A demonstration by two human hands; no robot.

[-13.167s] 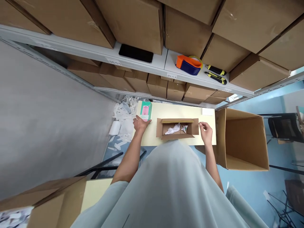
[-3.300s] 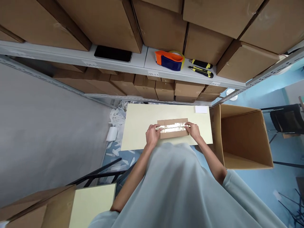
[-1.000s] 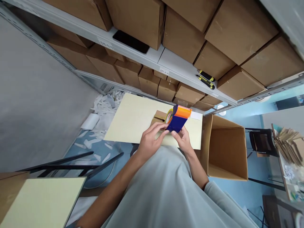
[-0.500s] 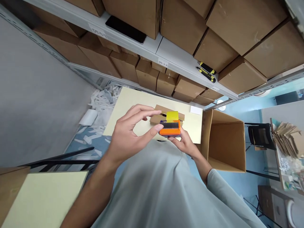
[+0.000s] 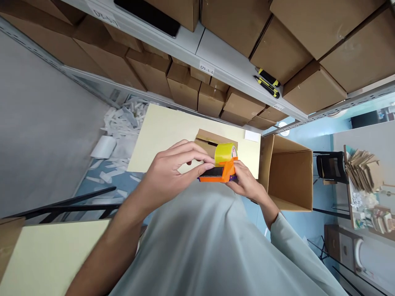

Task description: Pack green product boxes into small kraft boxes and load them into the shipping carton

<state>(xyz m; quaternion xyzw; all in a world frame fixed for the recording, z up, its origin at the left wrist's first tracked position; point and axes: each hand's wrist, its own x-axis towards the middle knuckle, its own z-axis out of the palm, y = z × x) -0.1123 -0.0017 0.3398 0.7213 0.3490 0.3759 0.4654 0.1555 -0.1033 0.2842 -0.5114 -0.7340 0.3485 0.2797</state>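
Observation:
An orange tape dispenser (image 5: 228, 170) with a dark pad and purple edges is gripped in my right hand (image 5: 247, 181), its fingers wrapped round the right end. The roll of yellow packing tape (image 5: 224, 154) sits on it, its side and printed core partly showing. My left hand (image 5: 179, 166) reaches in from the left, thumb and index fingertips closed together at the roll's left edge, above the dark pad. Anything pinched there is too small to make out. Behind the dispenser lies a brown cardboard box (image 5: 205, 139), partly covered by hands and tape, on the pale yellow table (image 5: 163, 131).
A white card (image 5: 252, 135) lies at the table's right. Beside it stands an open carton (image 5: 290, 179). Above, a shelf (image 5: 228, 61) carries cardboard boxes, two utility knives (image 5: 268, 82) and a black flat object (image 5: 151, 16). White scraps (image 5: 123, 121) lie at left.
The dispenser has turned in my right hand, so the tape roll's side now shows. My left thumb and fingertips have come together at the roll. The view has shifted slightly.

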